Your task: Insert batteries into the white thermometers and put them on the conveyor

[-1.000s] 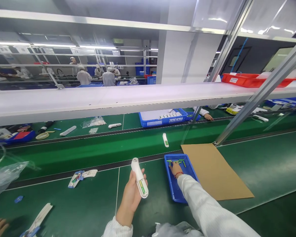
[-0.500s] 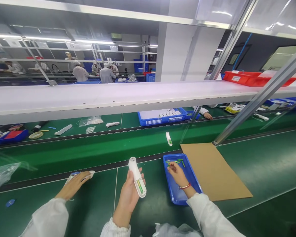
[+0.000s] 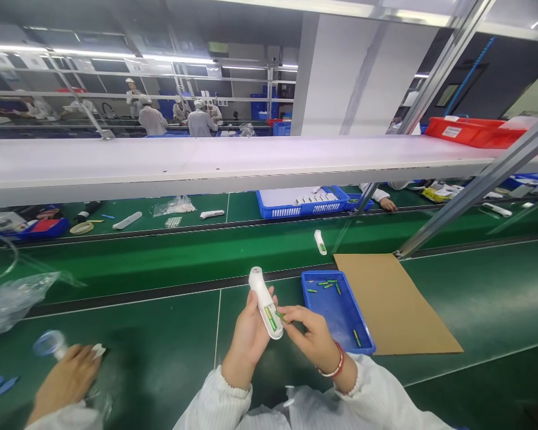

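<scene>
My left hand (image 3: 246,334) holds a white handheld device (image 3: 262,292), shaped like a forehead thermometer, tilted with its open battery compartment facing me. One green battery (image 3: 270,318) shows in the compartment. A second green battery (image 3: 281,317) is pinched between the thumb and fingers of my right hand (image 3: 309,334), close against the compartment's right side. Right of my hands lies a blue tray (image 3: 336,310) with several loose green batteries (image 3: 327,284), most near its far end.
At the left, another person's hand (image 3: 74,373) handles a small white part beside a clear bag. Brown cardboard (image 3: 394,304) lies right of the tray. Another white device (image 3: 320,242) rests on the green conveyor belt (image 3: 183,257). A white shelf (image 3: 206,161) spans above, with a slanted metal post (image 3: 470,185) at right.
My right hand has come out of the blue tray with a battery and moved left to the device. The other person's hand has shifted left and nearer.
</scene>
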A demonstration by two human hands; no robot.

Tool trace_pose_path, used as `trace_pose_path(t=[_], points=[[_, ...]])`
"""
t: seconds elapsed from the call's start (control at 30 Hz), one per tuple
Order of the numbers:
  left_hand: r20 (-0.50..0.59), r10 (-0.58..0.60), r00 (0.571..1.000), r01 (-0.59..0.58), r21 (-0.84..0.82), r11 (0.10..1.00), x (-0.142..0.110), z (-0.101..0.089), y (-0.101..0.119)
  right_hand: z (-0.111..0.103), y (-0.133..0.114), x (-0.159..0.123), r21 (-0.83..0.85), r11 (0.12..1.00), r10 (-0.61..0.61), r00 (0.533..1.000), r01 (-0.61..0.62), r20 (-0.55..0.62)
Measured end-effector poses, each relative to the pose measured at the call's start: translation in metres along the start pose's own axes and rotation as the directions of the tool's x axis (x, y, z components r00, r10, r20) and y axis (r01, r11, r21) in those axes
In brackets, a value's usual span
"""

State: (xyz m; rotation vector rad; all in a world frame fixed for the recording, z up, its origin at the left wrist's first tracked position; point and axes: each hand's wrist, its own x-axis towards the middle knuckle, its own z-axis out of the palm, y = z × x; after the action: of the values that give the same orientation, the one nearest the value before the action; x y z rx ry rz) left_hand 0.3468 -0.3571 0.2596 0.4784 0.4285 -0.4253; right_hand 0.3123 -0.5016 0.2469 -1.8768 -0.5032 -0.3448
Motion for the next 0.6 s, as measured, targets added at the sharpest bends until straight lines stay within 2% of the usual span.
trace_pose_path(t=[0.2,0.5,0.6], points=[[0.0,0.128,0.992,-0.128,0.004,0.992,-0.008,-0.002,0.002,0.003,-0.007,0.002,-0.145,0.985,-0.072,0.984,0.096,0.164],[0.028,0.17,0.985,-0.172,0.062,0.983,-0.012,-0.003,-0.005,0.001,-0.015,0.003,-0.205,0.97,-0.09,0.978,0.128,0.186],[0.035,0.156,0.987,-0.158,0.078,0.984,-0.013,-0.002,-0.006,-0.002,-0.016,0.001,-0.194,0.977,-0.054,0.979,0.093,0.195]])
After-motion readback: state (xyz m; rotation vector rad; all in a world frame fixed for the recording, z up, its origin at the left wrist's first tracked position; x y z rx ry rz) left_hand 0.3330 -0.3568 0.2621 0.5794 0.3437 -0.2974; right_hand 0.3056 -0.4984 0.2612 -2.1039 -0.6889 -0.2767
